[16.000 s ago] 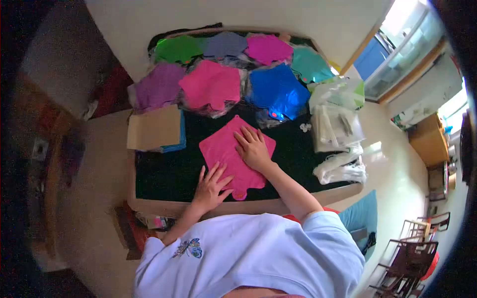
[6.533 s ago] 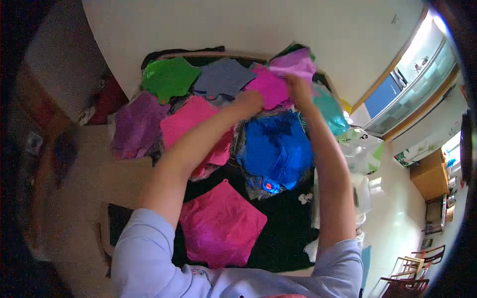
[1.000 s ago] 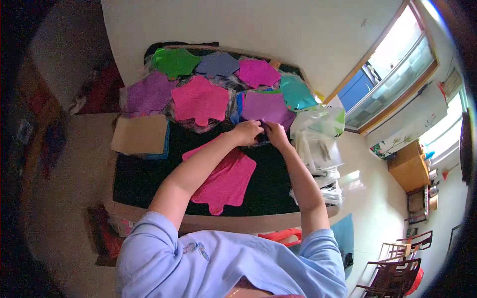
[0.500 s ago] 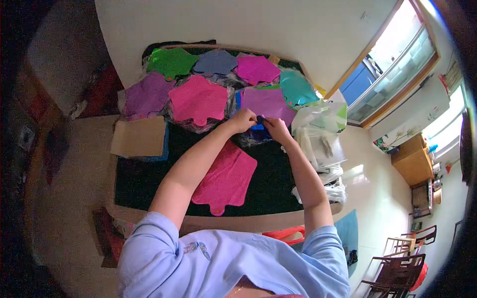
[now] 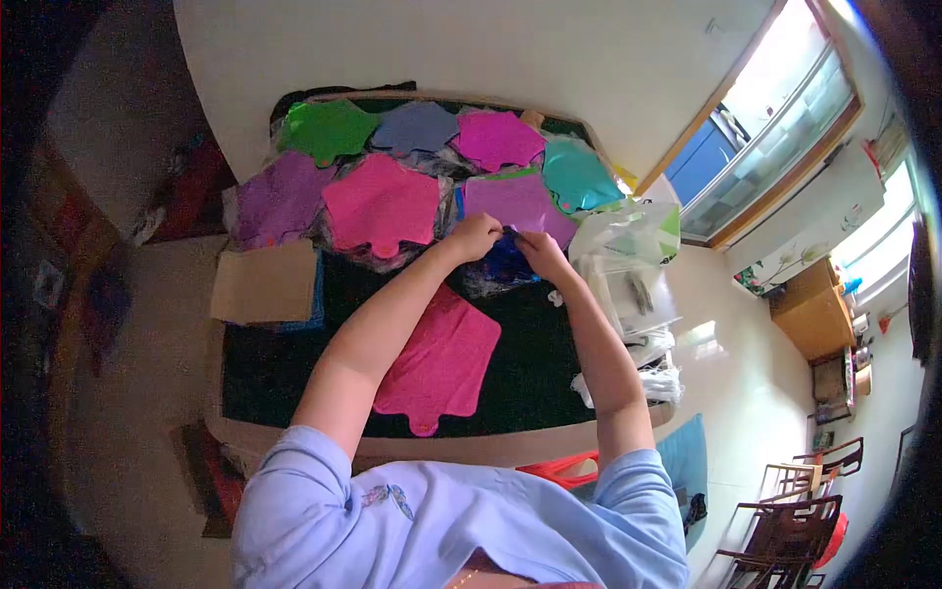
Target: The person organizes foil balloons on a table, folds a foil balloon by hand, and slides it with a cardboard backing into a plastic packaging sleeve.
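Note:
At the front edge of a stack of purple sheets (image 5: 540, 201), my left hand (image 5: 478, 238) and my right hand (image 5: 543, 255) are close together with fingers pinched. Between them is a dark blue shiny material (image 5: 504, 261), partly covered by crinkled clear plastic; its exact kind cannot be made out. A crimson star-shaped cloth piece (image 5: 444, 363) with a rounded tab lies nearer to me, partly under my left forearm. Left of my hands sits a pink piece of the same shape (image 5: 383, 204) on clear plastic.
Green (image 5: 332, 130), grey-blue (image 5: 417, 128), magenta (image 5: 498, 140), teal (image 5: 579, 175) and violet (image 5: 283, 199) shaped stacks line the table's back. Tan sheets (image 5: 263, 287) lie left; plastic bags (image 5: 628, 245) and white strings (image 5: 648, 383) right. Wooden chairs (image 5: 790, 525) stand beyond.
My hands stay pinched at nearly the same spot. More of the dark blue material now shows bunched below them, and less bright blue is visible. The whole view has shifted slightly.

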The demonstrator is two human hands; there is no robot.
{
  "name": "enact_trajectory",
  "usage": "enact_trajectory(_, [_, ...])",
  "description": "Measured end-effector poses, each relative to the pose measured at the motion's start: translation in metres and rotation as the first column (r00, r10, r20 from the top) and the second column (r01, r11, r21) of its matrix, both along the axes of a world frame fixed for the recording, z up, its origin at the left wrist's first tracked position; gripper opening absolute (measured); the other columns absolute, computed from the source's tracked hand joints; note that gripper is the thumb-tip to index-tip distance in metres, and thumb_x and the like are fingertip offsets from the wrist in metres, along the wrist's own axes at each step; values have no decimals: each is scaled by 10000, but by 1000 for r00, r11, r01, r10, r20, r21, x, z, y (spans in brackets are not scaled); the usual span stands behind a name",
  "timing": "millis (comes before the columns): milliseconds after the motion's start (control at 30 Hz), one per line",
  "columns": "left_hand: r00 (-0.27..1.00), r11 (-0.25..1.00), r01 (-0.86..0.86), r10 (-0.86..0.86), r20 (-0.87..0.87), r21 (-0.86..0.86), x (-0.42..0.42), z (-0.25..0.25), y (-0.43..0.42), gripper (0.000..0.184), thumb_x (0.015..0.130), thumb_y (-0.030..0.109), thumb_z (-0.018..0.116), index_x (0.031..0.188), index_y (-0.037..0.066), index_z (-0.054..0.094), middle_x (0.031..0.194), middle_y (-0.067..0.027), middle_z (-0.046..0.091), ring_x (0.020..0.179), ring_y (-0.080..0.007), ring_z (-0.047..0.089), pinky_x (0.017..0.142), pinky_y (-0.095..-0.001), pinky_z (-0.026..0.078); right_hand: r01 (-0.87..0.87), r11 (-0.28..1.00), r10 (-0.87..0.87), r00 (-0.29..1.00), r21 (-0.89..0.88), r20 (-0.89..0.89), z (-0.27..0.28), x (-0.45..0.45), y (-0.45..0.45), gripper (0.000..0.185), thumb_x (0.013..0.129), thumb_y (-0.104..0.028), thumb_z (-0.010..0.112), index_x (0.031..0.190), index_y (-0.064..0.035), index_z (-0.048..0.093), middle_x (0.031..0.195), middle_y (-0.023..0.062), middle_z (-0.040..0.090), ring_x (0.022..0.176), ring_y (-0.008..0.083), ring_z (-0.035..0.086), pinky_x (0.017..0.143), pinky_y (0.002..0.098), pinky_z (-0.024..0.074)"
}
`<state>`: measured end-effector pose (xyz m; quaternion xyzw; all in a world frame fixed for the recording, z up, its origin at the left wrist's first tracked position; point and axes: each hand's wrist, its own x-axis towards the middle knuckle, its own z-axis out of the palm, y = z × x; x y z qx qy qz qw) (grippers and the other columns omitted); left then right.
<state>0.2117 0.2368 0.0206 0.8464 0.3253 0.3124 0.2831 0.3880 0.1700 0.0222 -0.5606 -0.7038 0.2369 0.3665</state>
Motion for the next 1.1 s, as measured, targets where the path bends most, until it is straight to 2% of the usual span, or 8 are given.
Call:
enact_trajectory(300, [994,997,-63,60,87,37,3,7,-7,156,714,157,626,802,30,646,771,-167,624,757,-340,599,673,-431,460,-92,985,83,994,-147,-67,-13,10,11,211,799,-150,584,970,-28,609,872,206,630,809,119,592,711,357,470])
enact_trajectory(367, [991,997,-67,63,115,35,5,7,-10,164,712,159,632,810,28,634,781,-166,619,770,-342,594,679,-430,458,1,995,15,988,-105,152,-15,11,15,197,795,-142,573,946,-20,607,853,225,615,791,262,642,702,371,471])
enact_trajectory(467, [981,967,-187,175,84,171,11,5,-20,164,728,152,599,842,33,600,887,-136,607,887,-314,571,737,-409,447,50,987,-71,989,152,133,12,-6,3,183,793,-138,567,918,-12,612,819,242,596,807,367,616,679,382,473])
enact_trajectory(533, [957,779,-93,242,-160,620,10,13,-32,152,753,149,537,858,43,566,995,-99,572,1004,-292,514,790,-396,423,120,976,-141,983,179,114,18,-3,13,172,796,-134,561,901,-9,614,806,247,588,801,364,618,662,385,472])
enact_trajectory(567, [880,850,25,231,-414,527,11,21,-37,235,760,162,489,943,43,575,1094,-99,549,1103,-289,453,881,-421,385,191,961,-213,972,203,95,22,0,20,162,799,-130,555,884,-7,615,793,251,580,794,361,621,645,389,471])
enact_trajectory(667, [936,720,19,231,-266,694,12,-15,-27,337,815,220,484,1113,77,554,1206,-129,510,1169,-321,416,946,-467,348,235,919,-267,962,317,60,55,12,38,191,807,-138,558,943,-14,611,815,253,576,793,357,619,648,406,460])
enact_trajectory(767, [896,941,-6,154,-416,337,15,-44,-16,412,873,299,454,1252,141,482,1321,-128,428,1232,-344,359,991,-499,303,337,865,-409,903,373,133,90,37,64,223,842,-188,535,955,-12,614,841,236,604,781,341,624,658,389,456])
enact_trajectory(1100, [895,969,8,102,-434,245,14,-43,-12,436,894,356,431,1295,186,440,1361,-114,384,1246,-358,342,1003,-505,294,464,637,-579,815,616,-17,244,85,36,218,865,-213,507,950,-34,597,742,218,590,651,352,587,590,406,432])
